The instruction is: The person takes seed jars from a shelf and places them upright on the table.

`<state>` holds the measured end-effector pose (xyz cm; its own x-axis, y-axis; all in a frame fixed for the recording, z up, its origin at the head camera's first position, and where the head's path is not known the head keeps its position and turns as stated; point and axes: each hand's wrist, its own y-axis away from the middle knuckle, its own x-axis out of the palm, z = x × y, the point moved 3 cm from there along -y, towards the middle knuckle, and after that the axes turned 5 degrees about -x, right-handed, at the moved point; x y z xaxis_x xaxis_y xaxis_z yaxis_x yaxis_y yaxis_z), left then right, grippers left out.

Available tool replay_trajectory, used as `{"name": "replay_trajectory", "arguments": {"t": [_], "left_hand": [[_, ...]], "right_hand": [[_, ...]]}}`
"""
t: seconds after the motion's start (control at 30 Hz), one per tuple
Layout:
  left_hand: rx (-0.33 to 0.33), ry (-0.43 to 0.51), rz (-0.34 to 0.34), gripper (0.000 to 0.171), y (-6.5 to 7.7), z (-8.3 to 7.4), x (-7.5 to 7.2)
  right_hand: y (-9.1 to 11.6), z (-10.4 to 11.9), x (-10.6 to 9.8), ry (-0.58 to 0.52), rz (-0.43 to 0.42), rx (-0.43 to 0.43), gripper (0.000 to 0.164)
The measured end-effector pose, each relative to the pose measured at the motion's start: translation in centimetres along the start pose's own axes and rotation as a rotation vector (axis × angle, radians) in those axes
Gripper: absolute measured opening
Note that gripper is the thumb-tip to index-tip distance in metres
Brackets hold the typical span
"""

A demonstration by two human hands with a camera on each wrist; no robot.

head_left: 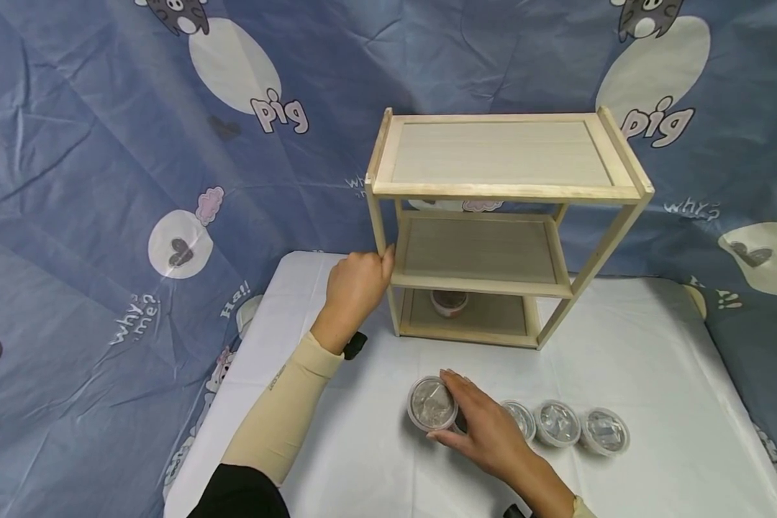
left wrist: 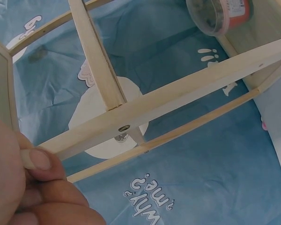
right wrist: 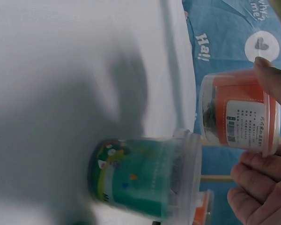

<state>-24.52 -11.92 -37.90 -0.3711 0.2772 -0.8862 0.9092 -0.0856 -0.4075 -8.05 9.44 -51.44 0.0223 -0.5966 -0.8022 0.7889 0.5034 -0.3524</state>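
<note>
A small wooden three-tier shelf rack (head_left: 505,193) stands on the white table. My left hand (head_left: 360,284) grips its left front post (left wrist: 178,104) near the middle tier, thumb and curled fingers (left wrist: 51,197) at the wood. Over the table in front of the rack, my right hand (head_left: 485,428) holds a round plastic tub (head_left: 432,404) between thumb and fingers. This tub has a clear lid and an orange label (right wrist: 243,117) with white print. Close by is a tub with a green label (right wrist: 140,178), mostly hidden under the right hand in the head view.
To the right of the right hand, more lidded tubs (head_left: 557,423) sit in a row on the white tablecloth (head_left: 660,374). One red-labelled tub (head_left: 449,303) is on the rack's bottom tier, towards the left. Blue printed cloth (head_left: 103,144) hangs behind and beside the table.
</note>
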Motion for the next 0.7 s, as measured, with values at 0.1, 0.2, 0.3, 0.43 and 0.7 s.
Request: {"name": "replay_trajectory", "arguments": {"t": [0.1, 0.2, 0.3, 0.43, 0.7], "left_hand": [[-0.005, 0.002, 0.0, 0.065, 0.0, 0.0, 0.0], [-0.005, 0.002, -0.002, 0.065, 0.0, 0.0, 0.0], [-0.001, -0.001, -0.01, 0.065, 0.0, 0.0, 0.1], [0.006, 0.01, -0.003, 0.065, 0.1, -0.1, 0.1], [-0.002, -0.006, -0.011, 0.065, 0.1, 0.0, 0.0]], "right_hand": [[0.1, 0.0, 0.4, 0.004, 0.004, -0.02, 0.088], [0.2, 0.0, 0.8, 0.002, 0.011, -0.03, 0.088], [0.4, 0.0, 1.2, -0.004, 0.02, -0.026, 0.088], [0.4, 0.0, 1.6, 0.004, 0.028, -0.031, 0.088], [0.3, -0.1, 2.2, 0.005, 0.039, -0.047, 0.09]]}}
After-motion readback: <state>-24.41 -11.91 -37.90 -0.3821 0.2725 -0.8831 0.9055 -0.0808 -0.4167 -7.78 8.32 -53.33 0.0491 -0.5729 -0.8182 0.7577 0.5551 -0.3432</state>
